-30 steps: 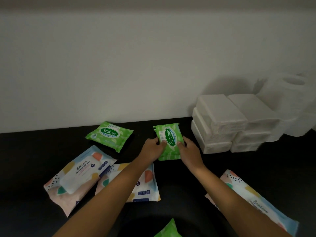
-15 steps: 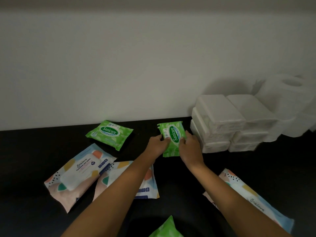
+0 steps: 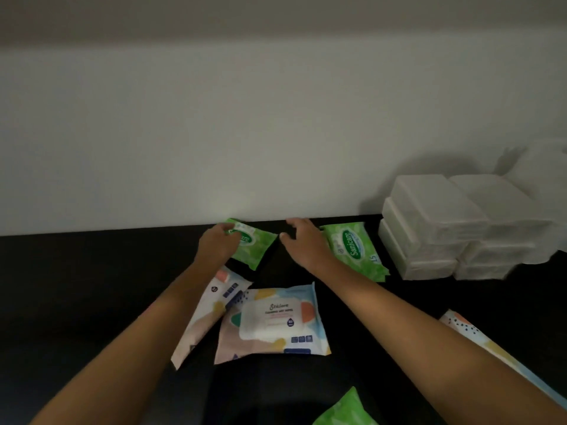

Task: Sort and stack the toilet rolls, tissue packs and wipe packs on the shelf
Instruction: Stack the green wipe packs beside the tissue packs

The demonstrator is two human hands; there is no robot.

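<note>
Two green Sanicare wipe packs lie at the back of the black shelf (image 3: 76, 302). One green pack (image 3: 354, 250) rests flat just left of the white tissue pack stacks (image 3: 435, 228), with nothing holding it. My left hand (image 3: 217, 243) grips the left edge of the other green pack (image 3: 254, 243). My right hand (image 3: 302, 240) hovers between the two green packs with its fingers apart, holding nothing. Two pastel wipe packs (image 3: 276, 320) (image 3: 211, 308) lie overlapping nearer to me, the left one partly under my left forearm.
White toilet rolls (image 3: 549, 179) stand at the far right behind the tissue stacks. A third pastel wipe pack (image 3: 491, 348) lies at the right under my right forearm. Another green pack (image 3: 343, 409) pokes in at the bottom edge. A white wall backs the shelf.
Both hands let go of the green pack beside the tissue stacks and moved left. My left hand took hold of the other green pack. The camera turned left.
</note>
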